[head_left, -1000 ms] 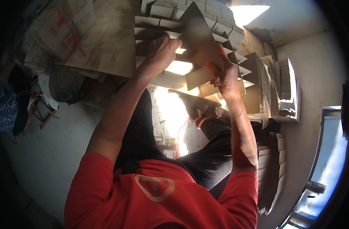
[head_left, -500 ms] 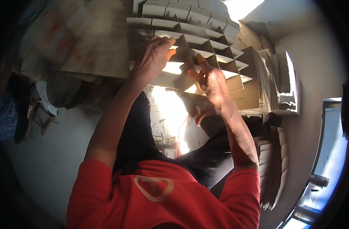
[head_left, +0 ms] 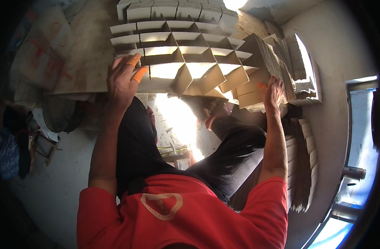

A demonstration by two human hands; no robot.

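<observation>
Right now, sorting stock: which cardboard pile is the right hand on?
The right hand rests on the slanted strip stack beside the divider grid, not the floor stack.

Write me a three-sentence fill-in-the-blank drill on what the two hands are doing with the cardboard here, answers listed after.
1. The left hand rests on the near edge of the cardboard divider grid, with ____ coloured covers on two fingertips.
2. The right hand touches the stack of flat ____ strips right of the grid.
3. The person wears a ____ shirt.

Missing words: orange; cardboard; red
</observation>
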